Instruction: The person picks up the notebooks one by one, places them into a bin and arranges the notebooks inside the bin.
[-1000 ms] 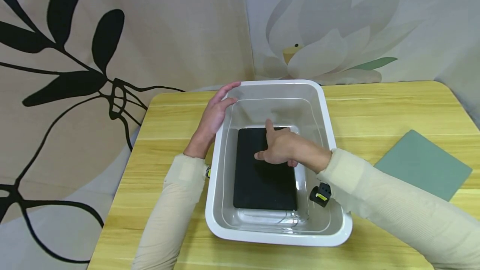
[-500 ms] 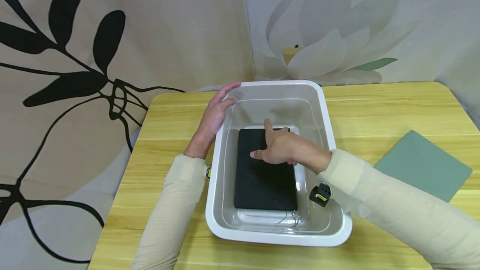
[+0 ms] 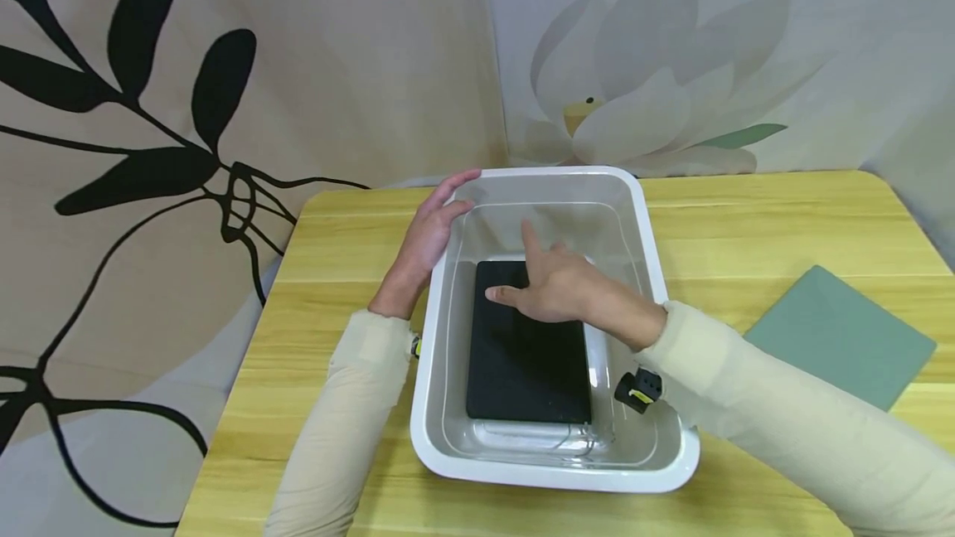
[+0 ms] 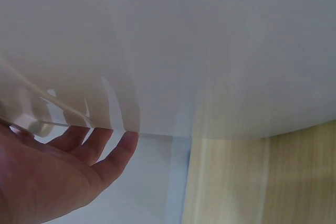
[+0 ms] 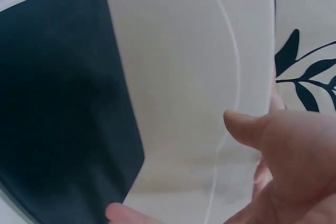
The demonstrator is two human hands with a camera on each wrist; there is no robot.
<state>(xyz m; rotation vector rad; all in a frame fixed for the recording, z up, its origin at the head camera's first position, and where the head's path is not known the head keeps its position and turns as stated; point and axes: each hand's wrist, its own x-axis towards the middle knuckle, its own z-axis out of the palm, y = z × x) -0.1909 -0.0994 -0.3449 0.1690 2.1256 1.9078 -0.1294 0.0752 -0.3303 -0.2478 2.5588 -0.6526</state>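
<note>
A white plastic basin point(image 3: 555, 483) stands on the wooden table. Flat on its floor lies a thin black rectangular panel with rounded corners point(image 3: 525, 379), its upper right part covered by the hand in the head view. My left hand point(image 3: 427, 234) grips the basin's upper left rim, thumb toward the inside; its fingertips show against the outer wall in the left wrist view. Over the panel's far end is my right hand point(image 3: 555, 284), thumb and index finger stretched apart and nothing held. The right wrist view shows its thumb point(image 5: 244, 127) apart from the panel point(image 5: 68, 93).
A flat green square sheet point(image 3: 843, 338) lies on the table right of the basin, partly behind the right sleeve point(image 3: 783, 417). Light wooden tabletop point(image 3: 336, 255) extends on both sides. Printed curtains point(image 3: 358, 89) hang behind the table's far edge.
My right hand has risen slightly off the black panel and moved a little up and left, with the thumb spreading wider. The left hand keeps its grip on the rim.
</note>
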